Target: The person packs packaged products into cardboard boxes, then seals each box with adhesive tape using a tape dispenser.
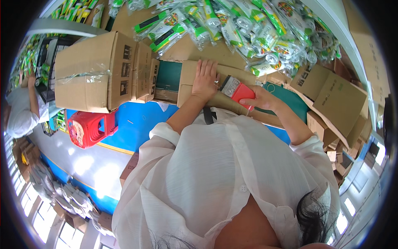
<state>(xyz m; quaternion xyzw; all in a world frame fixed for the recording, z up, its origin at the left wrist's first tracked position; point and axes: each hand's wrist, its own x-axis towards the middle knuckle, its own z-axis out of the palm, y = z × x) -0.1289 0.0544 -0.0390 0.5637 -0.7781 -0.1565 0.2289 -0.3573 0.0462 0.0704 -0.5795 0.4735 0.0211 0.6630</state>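
A cardboard box [187, 79] lies on the work surface just in front of my body. My left hand [204, 82] rests flat on its top flap, fingers stretched forward and close together. In my right hand [265, 99] is a red tape dispenser [241, 92], gripped by its body. The dispenser's toothed metal end points to the left, near my left hand, and sits over the right part of the box. Whether the tape touches the cardboard I cannot tell.
Plastic-wrapped green-and-white items [265, 37] are heaped at the back. A large taped carton [85, 72] stands at left, above a red stool [89, 128]. More cartons [338, 103] crowd the right side. Another person [23, 112] works at the far left.
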